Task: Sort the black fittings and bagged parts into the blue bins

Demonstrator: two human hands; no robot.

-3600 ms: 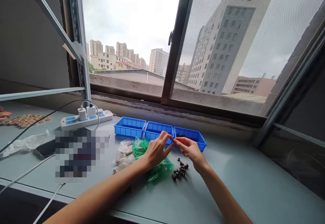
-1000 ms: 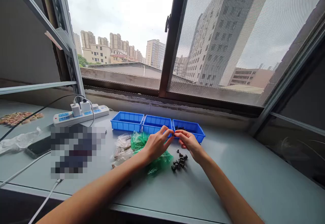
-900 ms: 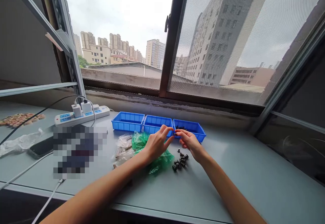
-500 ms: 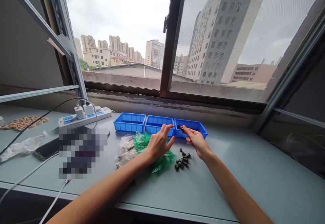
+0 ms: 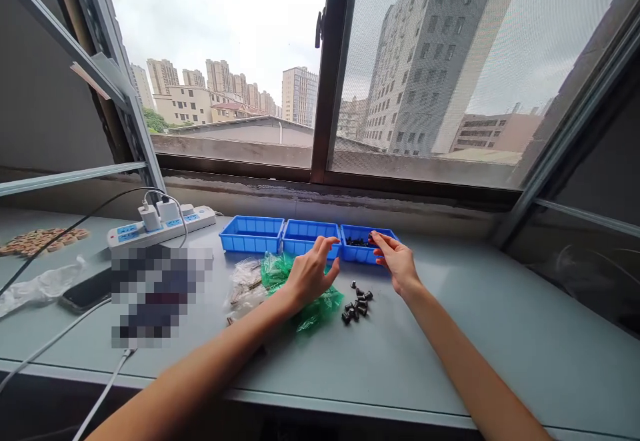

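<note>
Over the right blue bin [image 5: 360, 254], my right hand [image 5: 400, 264] has its thumb and fingers pinched together on a small dark piece, which looks like a black screw [image 5: 371, 236]. Many small dark pieces [image 5: 357, 242] lie inside that bin. My left hand [image 5: 310, 271] hovers above the green plastic bags [image 5: 320, 308], fingers apart and holding nothing. A loose pile of black screws [image 5: 357, 308] rests on the table between my hands. Clear plastic bags [image 5: 246, 284] with small parts lie left of the green ones, partly behind my left forearm.
Left of the right bin stand a middle blue bin [image 5: 300, 248] and a left blue bin [image 5: 250, 244], in a row below the window. A power strip [image 5: 165, 228], a phone [image 5: 87, 291], cables and wooden pieces [image 5: 43, 241] occupy the left side.
My right hand has moved rightward over the right bin, so more of the dark pieces inside show. My left hand keeps its pose. The whole view has shifted slightly.
</note>
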